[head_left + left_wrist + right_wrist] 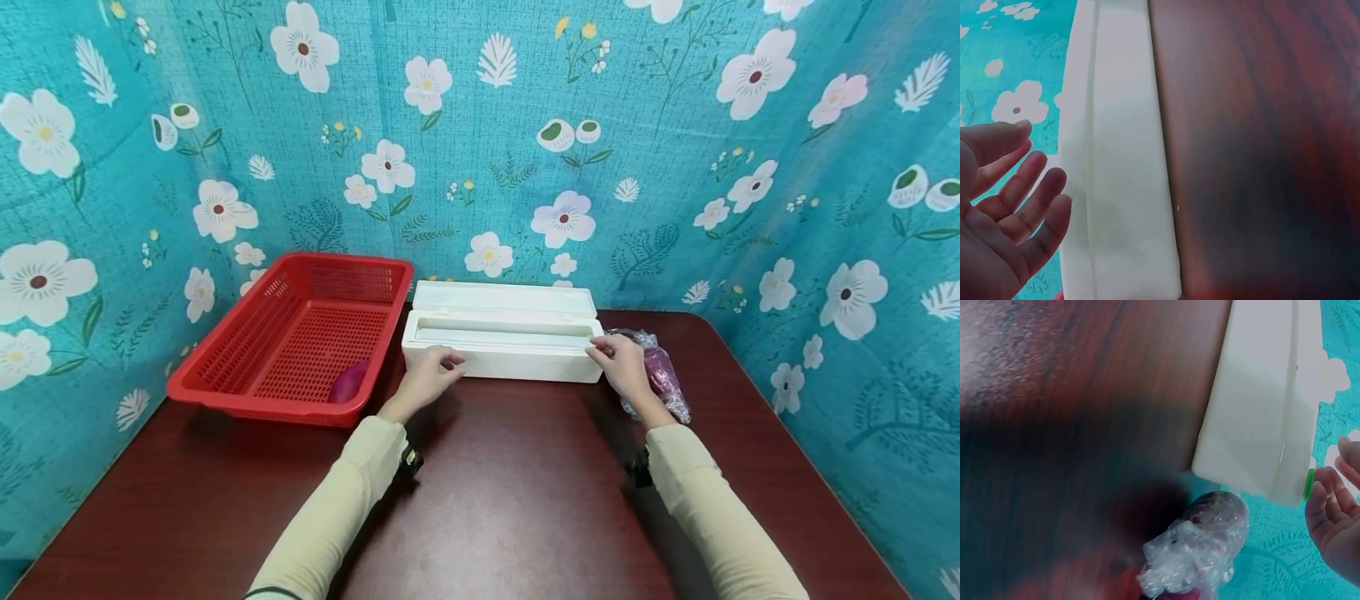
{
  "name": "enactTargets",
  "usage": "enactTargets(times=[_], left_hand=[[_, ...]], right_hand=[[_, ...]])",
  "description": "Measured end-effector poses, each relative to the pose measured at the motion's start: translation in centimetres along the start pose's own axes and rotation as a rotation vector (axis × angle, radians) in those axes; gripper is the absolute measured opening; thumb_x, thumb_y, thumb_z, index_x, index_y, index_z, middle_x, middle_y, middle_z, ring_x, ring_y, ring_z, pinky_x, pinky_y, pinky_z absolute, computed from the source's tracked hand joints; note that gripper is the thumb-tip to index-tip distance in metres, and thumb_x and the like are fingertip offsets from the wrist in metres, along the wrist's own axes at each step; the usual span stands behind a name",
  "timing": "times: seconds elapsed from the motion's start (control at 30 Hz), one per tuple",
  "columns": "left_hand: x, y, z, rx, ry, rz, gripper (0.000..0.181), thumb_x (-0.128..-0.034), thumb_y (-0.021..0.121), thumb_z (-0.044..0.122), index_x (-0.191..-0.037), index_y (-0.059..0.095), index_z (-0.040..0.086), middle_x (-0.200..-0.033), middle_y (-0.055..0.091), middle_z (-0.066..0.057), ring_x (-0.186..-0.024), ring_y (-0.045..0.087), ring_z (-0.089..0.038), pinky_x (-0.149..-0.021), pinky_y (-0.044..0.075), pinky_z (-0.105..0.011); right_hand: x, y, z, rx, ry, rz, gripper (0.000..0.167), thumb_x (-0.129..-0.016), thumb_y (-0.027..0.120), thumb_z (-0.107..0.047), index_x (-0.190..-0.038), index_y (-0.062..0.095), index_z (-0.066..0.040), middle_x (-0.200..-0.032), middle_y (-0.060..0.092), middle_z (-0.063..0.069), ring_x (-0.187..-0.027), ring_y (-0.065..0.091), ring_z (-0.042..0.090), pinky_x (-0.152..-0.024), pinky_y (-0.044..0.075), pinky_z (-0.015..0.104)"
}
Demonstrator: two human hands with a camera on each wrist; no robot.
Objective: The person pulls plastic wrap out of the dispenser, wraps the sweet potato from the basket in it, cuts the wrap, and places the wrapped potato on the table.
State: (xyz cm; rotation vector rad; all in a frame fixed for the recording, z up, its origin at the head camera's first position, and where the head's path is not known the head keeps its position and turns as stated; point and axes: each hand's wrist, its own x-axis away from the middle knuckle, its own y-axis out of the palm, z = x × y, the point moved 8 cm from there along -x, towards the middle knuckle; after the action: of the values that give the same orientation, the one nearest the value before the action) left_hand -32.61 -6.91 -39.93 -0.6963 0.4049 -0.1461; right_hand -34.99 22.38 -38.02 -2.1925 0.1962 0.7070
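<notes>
A long white cling film dispenser lies on the table with its lid raised; a pale roll shows inside. My left hand is at the box's front left, fingers loosely bent and thumb apart from them. At the right end is my right hand, its fingertips close to a small green tab in the right wrist view; whether they touch it I cannot tell. No held object shows in either hand. Beside the right hand lies a dark purple, long vegetable in crinkled clear film.
Left of the box stands a red plastic basket with a purple vegetable near its front right corner. All rests on a dark reddish-brown table. Floral blue cloth hangs behind and at both sides.
</notes>
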Motion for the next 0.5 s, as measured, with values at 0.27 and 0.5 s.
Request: enactTargets(times=[0.27,0.5], left_hand=[[-0.7,-1.9,-0.4,-0.078,0.015,0.127,0.014,-0.0766,0.067,0.003,-0.09,0.067,0.0,-0.088,0.063,-0.011,-0.082,0.06,-0.025,-0.074,0.046,-0.036],[-1.4,-2.9,-1.4,-0.131,-0.05,0.185,0.014,-0.0788,0.063,0.003,-0.092,0.067,0.0,-0.094,0.062,-0.012,-0.085,0.057,-0.025,-0.074,0.045,-0.036]], right_hand=[[-0.9,0.9,-0.9,0.02,-0.039,-0.061,0.018,-0.076,0.068,-0.001,-0.09,0.065,0.01,-0.081,0.06,0.02,-0.066,0.055,0.028,-0.063,0.044,0.043],[-1.7,2.5,-0.7,0.071,0.002,-0.19,0.019,-0.081,0.064,-0.004,-0.095,0.065,0.008,-0.092,0.062,0.022,-0.059,0.057,0.023,-0.057,0.046,0.038]])
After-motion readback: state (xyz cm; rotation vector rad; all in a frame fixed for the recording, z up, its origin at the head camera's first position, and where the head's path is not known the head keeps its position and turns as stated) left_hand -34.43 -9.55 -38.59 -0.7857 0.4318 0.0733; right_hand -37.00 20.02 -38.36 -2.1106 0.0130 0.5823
